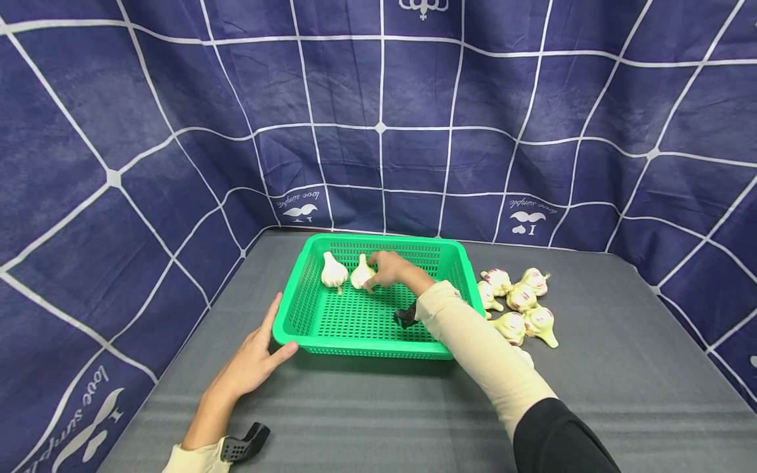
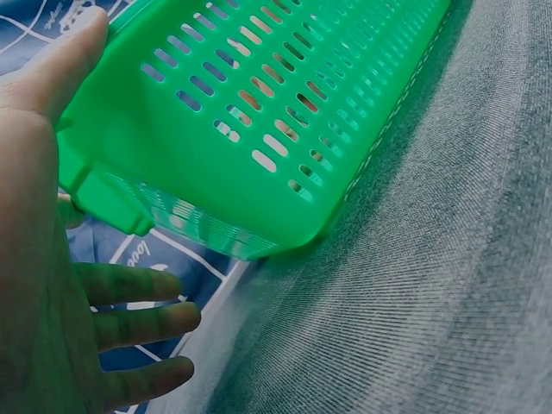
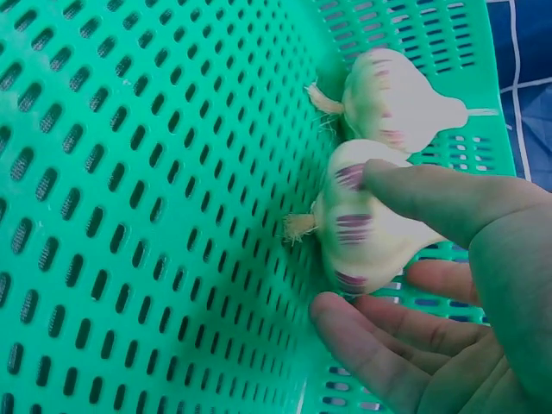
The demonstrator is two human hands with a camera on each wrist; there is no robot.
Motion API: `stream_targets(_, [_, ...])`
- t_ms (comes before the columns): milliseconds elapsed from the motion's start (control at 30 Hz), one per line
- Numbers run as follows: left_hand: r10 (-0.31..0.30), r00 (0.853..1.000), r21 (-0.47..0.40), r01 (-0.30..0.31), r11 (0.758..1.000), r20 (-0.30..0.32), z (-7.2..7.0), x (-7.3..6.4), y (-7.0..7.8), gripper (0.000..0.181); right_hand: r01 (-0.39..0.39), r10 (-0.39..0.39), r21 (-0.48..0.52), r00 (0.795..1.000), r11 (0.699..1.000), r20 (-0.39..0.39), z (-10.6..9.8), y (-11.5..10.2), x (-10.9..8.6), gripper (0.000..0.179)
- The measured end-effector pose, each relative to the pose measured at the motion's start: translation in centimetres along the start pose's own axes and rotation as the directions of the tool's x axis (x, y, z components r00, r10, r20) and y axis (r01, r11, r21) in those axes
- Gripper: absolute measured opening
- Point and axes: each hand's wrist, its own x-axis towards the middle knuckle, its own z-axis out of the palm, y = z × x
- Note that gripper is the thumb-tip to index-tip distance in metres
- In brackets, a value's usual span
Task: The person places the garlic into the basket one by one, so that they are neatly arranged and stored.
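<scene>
A green plastic basket (image 1: 378, 347) with slotted sides stands on the table, with two garlic bulbs inside near its far left. My right hand (image 1: 390, 269) reaches into it and pinches one garlic bulb (image 3: 366, 220), thumb on one side and fingers on the other. Right beside that bulb lies the other garlic bulb (image 3: 397, 99), its stem pointing to the basket's far wall. My left hand (image 1: 251, 361) is at the basket's near left corner. Its thumb rests on the rim, and the other fingers stretch straight along the outer left side, as the left wrist view shows.
Several more garlic bulbs (image 1: 522, 297) lie in a group on the grey table (image 1: 367, 407) to the right of the basket, partly hidden by my right forearm. A blue curtain (image 1: 414, 157) with white lines hangs behind and along both sides.
</scene>
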Motion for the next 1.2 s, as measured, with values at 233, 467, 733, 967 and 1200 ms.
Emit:
stream_targets(233, [-0.002, 1.0, -0.004, 0.002, 1.0, -0.007, 0.1, -0.1, 0.0, 0.095, -0.006, 0.006, -0.028, 1.0, 1.0, 0.011, -0.6, 0.1, -0.2, 0.072])
stream_targets(467, [-0.001, 1.0, -0.004, 0.001, 1.0, -0.007, 0.0, -0.1, 0.3, 0.096, -0.002, 0.004, -0.061, 0.999, 0.998, 0.033, -1.6, 0.3, -0.9, 0.071])
stream_targets(733, [0.003, 1.0, -0.011, -0.003, 1.0, -0.005, 0.2, -0.2, 0.2, 0.096, -0.002, 0.004, -0.033, 0.998, 0.999, 0.055, -3.0, 0.7, -2.0, 0.069])
stream_targets(967, [0.007, 1.0, -0.015, -0.007, 1.0, -0.01, 0.2, -0.1, 0.1, 0.096, 0.007, -0.01, 0.057, 0.999, 0.998, 0.053, -4.1, 1.1, -3.2, 0.069])
stream_targets(1200, [0.007, 1.0, -0.015, -0.007, 1.0, -0.004, 0.2, 0.0, 0.0, 0.096, 0.068, -0.063, 0.079, 0.996, 0.995, -0.059, -4.8, 2.2, -4.5, 0.062])
